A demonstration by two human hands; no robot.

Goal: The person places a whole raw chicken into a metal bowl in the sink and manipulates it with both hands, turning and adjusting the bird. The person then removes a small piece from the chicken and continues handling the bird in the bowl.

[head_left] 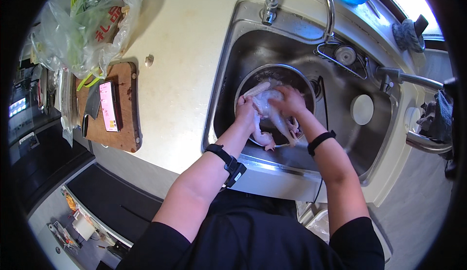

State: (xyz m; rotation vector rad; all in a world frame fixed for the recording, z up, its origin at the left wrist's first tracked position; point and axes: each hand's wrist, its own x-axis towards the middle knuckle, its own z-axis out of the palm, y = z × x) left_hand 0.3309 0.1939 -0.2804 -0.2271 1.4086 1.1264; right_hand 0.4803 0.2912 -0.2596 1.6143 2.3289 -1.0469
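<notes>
A whole raw plucked bird (268,100), seemingly a chicken, lies in a round metal bowl (279,66) inside the stainless steel sink (233,56). My left hand (246,108) grips a wing or limb at the bird's left side. Across the bird's pale body rests my right hand (290,100), fingers spread and touching the skin. A leg and foot hang over the bowl's near rim. Parts of the bird are hidden under my hands.
Faucets (269,12) rise behind the sink. A white round item (362,109) lies in its right part. Left on the counter are a wooden cutting board (127,105) with a knife (92,104) and phone (108,105), and plastic bags of vegetables (84,32).
</notes>
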